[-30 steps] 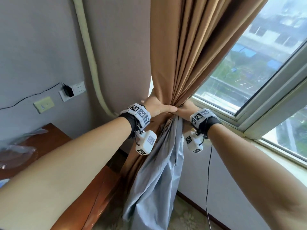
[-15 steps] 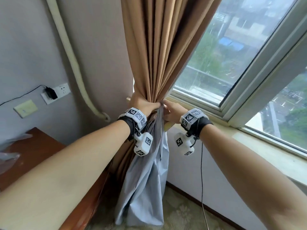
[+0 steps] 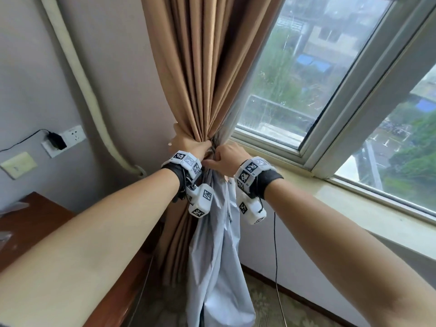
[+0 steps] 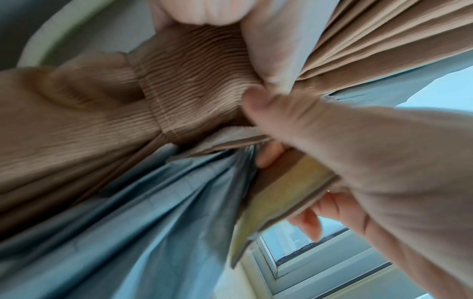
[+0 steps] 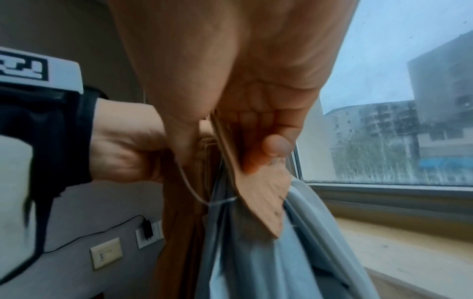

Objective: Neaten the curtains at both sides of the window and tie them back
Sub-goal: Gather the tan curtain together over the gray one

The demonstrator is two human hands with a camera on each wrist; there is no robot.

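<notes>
We see the window (image 3: 330, 74) filling the 2 o'clock part of the head view, and the tan curtain (image 3: 200, 67) hanging at 12 o'clock beside it, drawn into one tight bundle with its grey lining (image 3: 217, 256) spilling down toward 6 o'clock. A second ago the bundle was wider and looser and the hands sat lower in view; now the pleats are squeezed to a narrow neck at the centre, so we judge the gathering on this side done and the tying under way. At 8 o'clock stands the desk (image 3: 35, 215), with a socket (image 3: 70, 138) on the wall at 9 o'clock. Our left hand (image 3: 188, 143) is curled round the neck of the curtain, holding it together. Our right hand (image 3: 226, 156), just beside it at 3 o'clock and touching the bundle, pinches the end of the tie-back (image 4: 286, 188), a ribbed tan band that already wraps the front of the bundle. A thin loop (image 5: 189, 186) hangs below the left hand. We judge that the strap end must next be fastened; the other curtain is out of view
</notes>
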